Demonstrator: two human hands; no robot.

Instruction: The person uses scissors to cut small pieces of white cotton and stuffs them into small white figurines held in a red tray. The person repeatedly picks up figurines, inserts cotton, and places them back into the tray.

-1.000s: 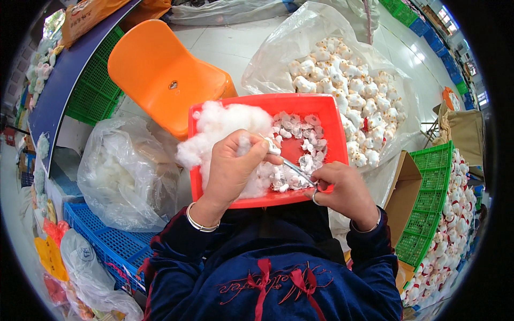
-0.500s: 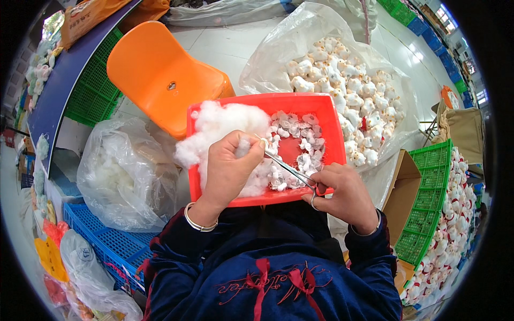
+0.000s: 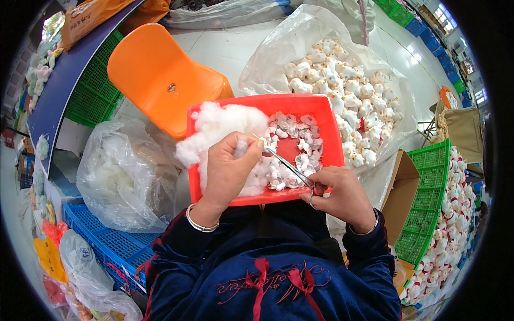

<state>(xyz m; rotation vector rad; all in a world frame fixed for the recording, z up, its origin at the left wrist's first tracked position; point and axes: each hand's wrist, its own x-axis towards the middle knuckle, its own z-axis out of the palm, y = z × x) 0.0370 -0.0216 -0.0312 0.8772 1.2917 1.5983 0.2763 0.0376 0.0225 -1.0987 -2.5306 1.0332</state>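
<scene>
My left hand (image 3: 230, 168) is closed in a pinch over the red plastic tub (image 3: 336, 140). Between its thumb and forefinger is a small white piece, mostly hidden, and a bit of white stuffing shows inside the curled fingers. My right hand (image 3: 345, 195) grips the ring handles of metal forceps (image 3: 292, 168), whose tips meet that small piece at my left fingertips. Loose white stuffing (image 3: 230, 122) fills the tub's left side and spills over its rim. Small white fabric pieces (image 3: 305, 160) and translucent discs (image 3: 292, 125) lie on its right side.
An orange chair (image 3: 160, 75) stands beyond the tub. Right of it, a clear plastic bag (image 3: 267, 61) holds many white plush pieces (image 3: 353, 101). Another bag of stuffing (image 3: 126, 176) and a blue crate (image 3: 107, 235) are at left. A cardboard box (image 3: 401, 198) and green crate (image 3: 428, 198) stand right.
The forceps and my right hand have shifted very slightly left. My left hand keeps its pinch in nearly the same place.
</scene>
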